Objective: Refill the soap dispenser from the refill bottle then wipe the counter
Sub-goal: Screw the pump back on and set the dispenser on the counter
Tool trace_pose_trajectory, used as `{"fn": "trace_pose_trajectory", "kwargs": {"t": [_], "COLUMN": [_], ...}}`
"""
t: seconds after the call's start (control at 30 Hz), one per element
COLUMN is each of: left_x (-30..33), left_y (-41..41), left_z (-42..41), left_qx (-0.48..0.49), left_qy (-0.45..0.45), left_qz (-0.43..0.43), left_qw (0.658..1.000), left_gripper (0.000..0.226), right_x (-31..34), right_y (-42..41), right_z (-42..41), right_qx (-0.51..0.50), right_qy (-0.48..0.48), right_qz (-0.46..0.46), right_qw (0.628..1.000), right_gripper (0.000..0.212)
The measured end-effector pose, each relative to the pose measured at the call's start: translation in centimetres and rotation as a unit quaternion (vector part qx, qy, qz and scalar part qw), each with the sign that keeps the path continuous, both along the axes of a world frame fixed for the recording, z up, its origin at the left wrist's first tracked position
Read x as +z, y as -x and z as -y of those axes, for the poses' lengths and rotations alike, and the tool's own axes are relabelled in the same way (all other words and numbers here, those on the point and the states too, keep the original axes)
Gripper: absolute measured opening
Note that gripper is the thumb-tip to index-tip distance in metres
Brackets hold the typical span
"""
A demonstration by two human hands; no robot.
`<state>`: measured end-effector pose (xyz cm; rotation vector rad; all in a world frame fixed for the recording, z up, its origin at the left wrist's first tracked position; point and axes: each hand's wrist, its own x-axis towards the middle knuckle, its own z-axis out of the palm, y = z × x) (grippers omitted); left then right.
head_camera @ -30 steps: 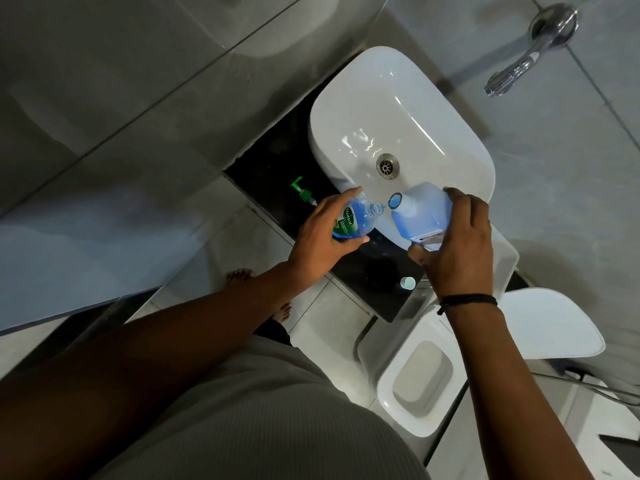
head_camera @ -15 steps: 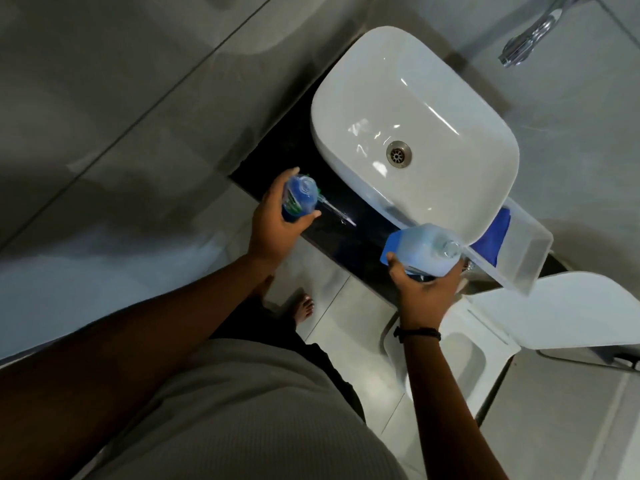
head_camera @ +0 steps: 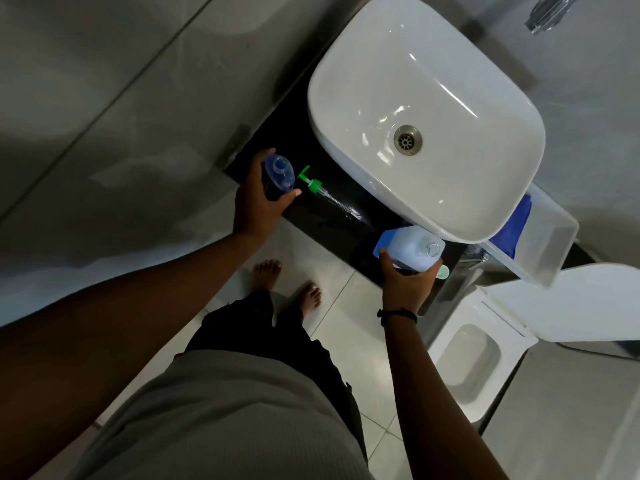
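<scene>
Seen from above, at a black counter [head_camera: 322,216] beside a white basin [head_camera: 450,81]. Left hand [head_camera: 258,202] wrapped around the dispenser [head_camera: 278,173], standing upright at the counter's left end, its mouth open and blue soap visible inside. Right hand [head_camera: 405,278] closed around the refill bottle [head_camera: 408,249], upright near the counter's front edge, just under the basin rim, its neck uncapped. Green pump [head_camera: 313,184] lying flat on the counter between the two hands, just beside the dispenser, its clear tube pointing toward the refill bottle. Small pale cap [head_camera: 443,271] resting just right of the refill bottle.

Pouring looks finished; likely step now is closing both containers. Best done by setting the refill bottle down square, away from the edge, then capping it. Dispenser to be kept steady with the left hand while the pump tube is fed straight down the neck and screwed snug. Possible wet streak near the tube end, worth wiping afterwards.
</scene>
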<state>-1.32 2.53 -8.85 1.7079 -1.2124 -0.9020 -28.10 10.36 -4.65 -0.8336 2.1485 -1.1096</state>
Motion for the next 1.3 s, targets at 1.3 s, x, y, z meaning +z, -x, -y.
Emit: {"fn": "trace_pose_trajectory", "kwargs": {"t": [1.3], "left_x": [0.8], "left_y": [-1.2], "left_z": [-0.2], "left_qx": [-0.012], "left_qy": [-0.017], "left_qz": [-0.017], "left_qw": [1.000], "left_gripper": [0.089], "right_x": [12.9], "right_y": [-12.6], "right_z": [13.3], "right_qx": [0.344], "right_qy": [0.183], "right_qz": [-0.096], "right_qw": [0.916], "right_gripper": [0.025]}}
